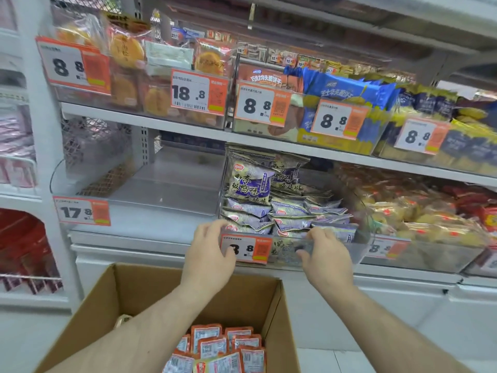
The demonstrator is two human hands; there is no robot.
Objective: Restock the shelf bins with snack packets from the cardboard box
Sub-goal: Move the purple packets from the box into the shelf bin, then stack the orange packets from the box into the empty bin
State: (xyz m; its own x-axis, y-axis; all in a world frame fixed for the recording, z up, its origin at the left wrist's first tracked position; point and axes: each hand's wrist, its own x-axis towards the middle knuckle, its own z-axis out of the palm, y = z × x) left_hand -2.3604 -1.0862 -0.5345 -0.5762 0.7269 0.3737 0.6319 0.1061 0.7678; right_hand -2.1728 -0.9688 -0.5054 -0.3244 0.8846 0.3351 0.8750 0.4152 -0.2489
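Note:
A clear plastic bin on the lower shelf holds several purple snack packets. My left hand grips the bin's front left corner, thumb over its 8.8 price tag. My right hand grips the front rim further right, fingers curled over the edge. An open cardboard box stands below my arms with several orange snack packets in it. To the left of the purple bin sits an empty clear bin.
The upper shelf carries bins of orange cakes, brown and blue biscuit packs. A bin of yellow and red packets stands right of the purple one. A side rack with red packs is at the far left.

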